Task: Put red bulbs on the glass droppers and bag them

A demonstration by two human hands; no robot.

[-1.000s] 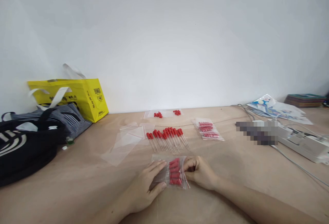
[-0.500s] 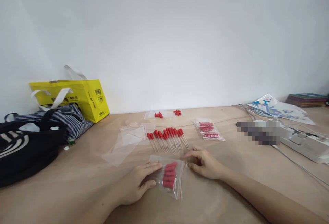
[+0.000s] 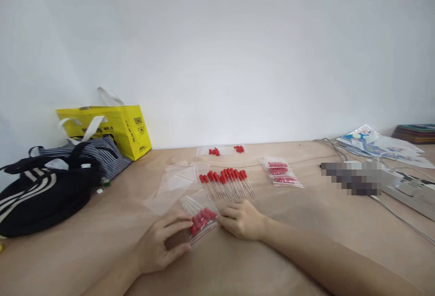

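A clear zip bag (image 3: 200, 237) lies slantwise on the table, with several red-bulbed droppers (image 3: 203, 219) inside. Their bulbs lie towards the red-lined zip edge and their pale stems point up and left. My left hand (image 3: 166, 241) holds the bag's left side between thumb and fingers. At its right corner, my right hand (image 3: 243, 220) has its fingers bent together on the plastic. Just beyond the hands lies a row of loose droppers (image 3: 227, 182), red bulbs facing away from me. Flat clear bags (image 3: 170, 187) overlap to the left of that row.
Filled dropper bags (image 3: 283, 173) lie stacked to the right. Near the wall, another clear bag (image 3: 224, 150) holds red-bulbed droppers. A yellow bag (image 3: 136, 133), a striped bag (image 3: 113, 153) and a black bag (image 3: 50, 201) stand left. A power strip (image 3: 408, 196) and papers (image 3: 380, 144) are right.
The zip bag has turned, its zip edge now facing me and its stems away. My right hand has moved left onto its corner. The view has shifted slightly left.
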